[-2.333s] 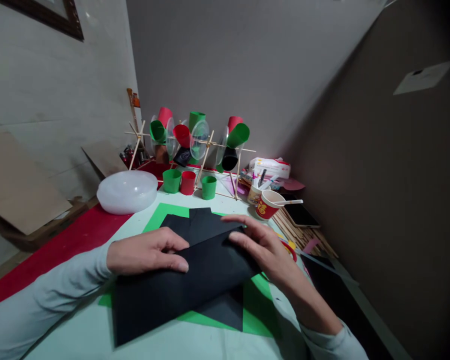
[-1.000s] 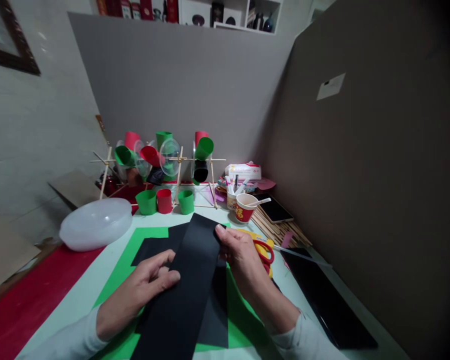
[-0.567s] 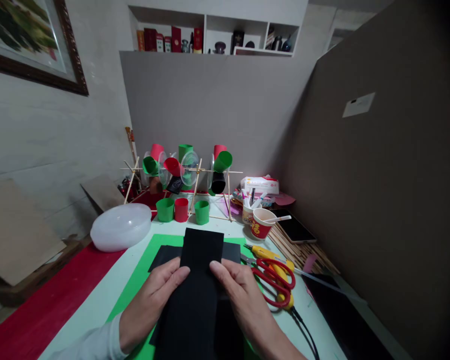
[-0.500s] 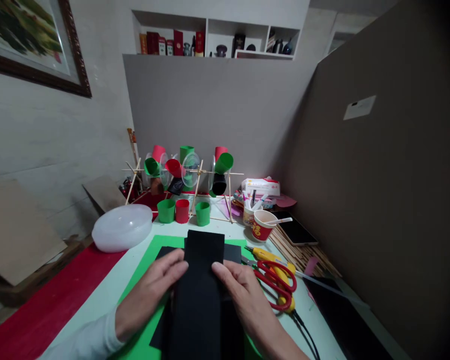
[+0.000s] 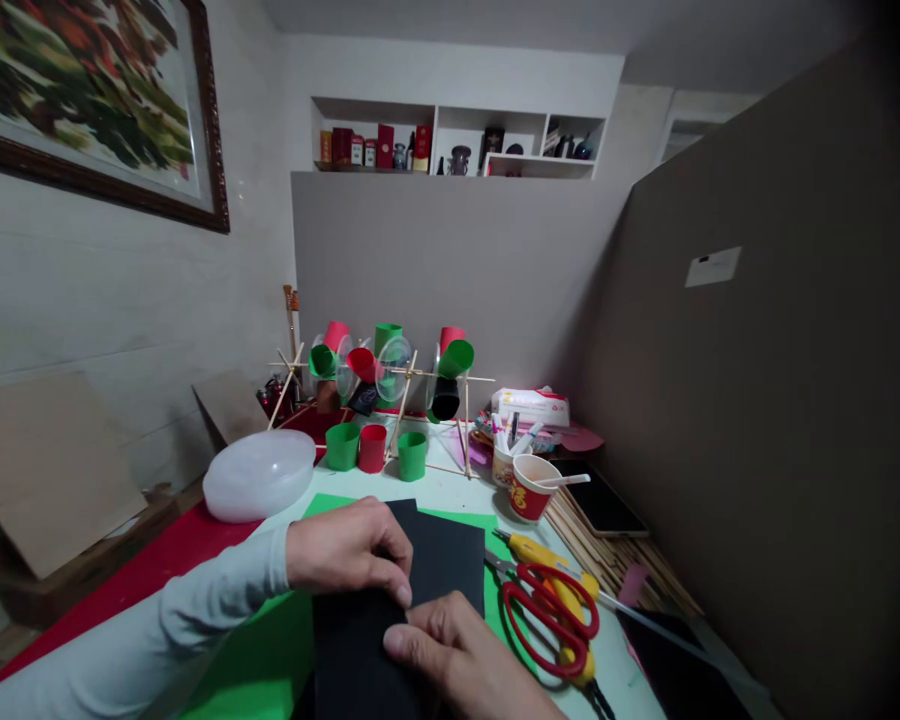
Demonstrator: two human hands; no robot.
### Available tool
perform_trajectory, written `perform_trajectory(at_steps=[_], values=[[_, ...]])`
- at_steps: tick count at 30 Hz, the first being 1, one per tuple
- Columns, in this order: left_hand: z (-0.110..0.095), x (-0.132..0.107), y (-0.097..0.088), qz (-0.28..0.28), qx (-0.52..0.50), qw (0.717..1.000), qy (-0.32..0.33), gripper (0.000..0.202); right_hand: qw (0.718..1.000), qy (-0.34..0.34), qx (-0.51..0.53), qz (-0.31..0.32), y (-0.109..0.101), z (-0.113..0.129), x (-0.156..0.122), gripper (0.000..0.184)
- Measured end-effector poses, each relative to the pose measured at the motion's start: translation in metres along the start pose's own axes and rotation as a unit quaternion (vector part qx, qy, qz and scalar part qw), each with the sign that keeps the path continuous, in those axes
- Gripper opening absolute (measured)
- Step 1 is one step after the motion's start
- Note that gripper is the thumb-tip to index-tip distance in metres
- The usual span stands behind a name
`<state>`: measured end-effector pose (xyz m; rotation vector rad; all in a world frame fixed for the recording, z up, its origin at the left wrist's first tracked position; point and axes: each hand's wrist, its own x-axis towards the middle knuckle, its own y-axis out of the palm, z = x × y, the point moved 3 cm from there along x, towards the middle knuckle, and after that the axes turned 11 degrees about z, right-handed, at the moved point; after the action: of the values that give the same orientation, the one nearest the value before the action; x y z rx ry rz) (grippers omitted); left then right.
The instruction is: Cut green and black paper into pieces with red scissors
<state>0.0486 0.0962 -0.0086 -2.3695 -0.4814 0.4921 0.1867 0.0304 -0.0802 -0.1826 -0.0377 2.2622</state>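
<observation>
Black paper (image 5: 352, 650) is held by two hands (image 5: 349, 548).

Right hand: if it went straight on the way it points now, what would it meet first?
Most likely the left hand, whose thumb lies just ahead of the right hand at the black paper; whether they already touch is unclear.

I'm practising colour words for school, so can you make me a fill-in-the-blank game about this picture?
The left hand and right hand hold flat rectangular paper coloured ____.
The red-handled metal scissors lie across a plastic tool coloured ____.
Between two upright green paper cups stands another cup coloured ____.
Missing words: black; yellow; red.
</observation>
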Motion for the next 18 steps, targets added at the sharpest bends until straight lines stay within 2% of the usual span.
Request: perform_trajectory(at_steps=[4,7,11,14,18], values=[[0.008,0.003,0.002,0.023,-0.048,0.998,0.026,0.035,0.999,-0.007,-0.005,-0.036,-0.005,-0.008,0.001,0.054],[0.012,-0.001,0.002,-0.009,-0.042,0.998,0.037,0.038,0.999,-0.014,-0.008,-0.040,-0.004,-0.011,0.004,0.056],[0.016,-0.007,-0.002,-0.035,-0.051,0.997,0.040,0.030,0.999,-0.017,-0.011,-0.030,0.000,-0.011,0.011,0.064],[0.025,-0.012,-0.016,-0.056,-0.061,0.996,0.031,0.026,0.999,-0.011,-0.017,-0.033,0.000,-0.011,0.014,0.066],[0.043,-0.027,-0.047,-0.093,-0.071,0.993,0.010,0.030,0.999,0.000,-0.028,-0.040,-0.001,-0.016,0.014,0.068]])
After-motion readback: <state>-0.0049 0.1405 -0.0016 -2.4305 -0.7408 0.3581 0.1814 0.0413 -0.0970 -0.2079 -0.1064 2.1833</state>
